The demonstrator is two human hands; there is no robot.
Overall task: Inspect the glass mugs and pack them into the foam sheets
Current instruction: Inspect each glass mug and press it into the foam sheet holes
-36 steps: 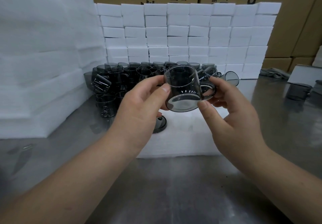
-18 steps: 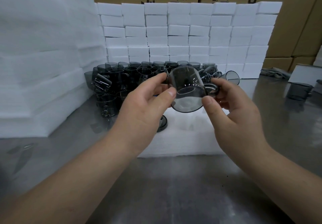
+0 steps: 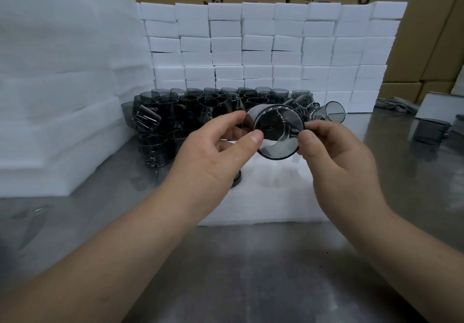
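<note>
**packer_q:** Where's the mug right now, and who's got hold of it?

**foam_fan:** The smoked glass mug [image 3: 275, 131] is up in the air over the flat foam sheet [image 3: 276, 197] on the desk [image 3: 251, 272], turned end-on to the camera. The left hand [image 3: 213, 157] pinches its left wall between thumb and fingers. The right hand [image 3: 336, 162] pinches the handle side the same way. So both are clamped on it, neither is free.

**packer_q:** Any tips for doing the check properly?

**foam_fan:** I'd roll it slowly on the fingertips with the white foam behind as a backdrop, since chips and cracks should show up best that way. Keep thumbs off the bit you're looking at. There's a bright streak inside the glass — can't tell if it's a reflection or a flaw, so I'd give it a second look.

**packer_q:** How much room is there to move?

**foam_fan:** The far side is tight. The pile of mugs [image 3: 200, 111] sits just beyond the hands, with a tipped mug [image 3: 331, 111] lying at its right end and a wall of foam blocks [image 3: 276, 46] behind. A stack of foam sheets [image 3: 62, 96] crowds the left. A dark mug-like thing [image 3: 237, 180] sits at the sheet's left edge, half hidden under the left hand, so don't knock it coming down. The open room is on the near side — lower straight down there rather than swinging far or left.
</note>
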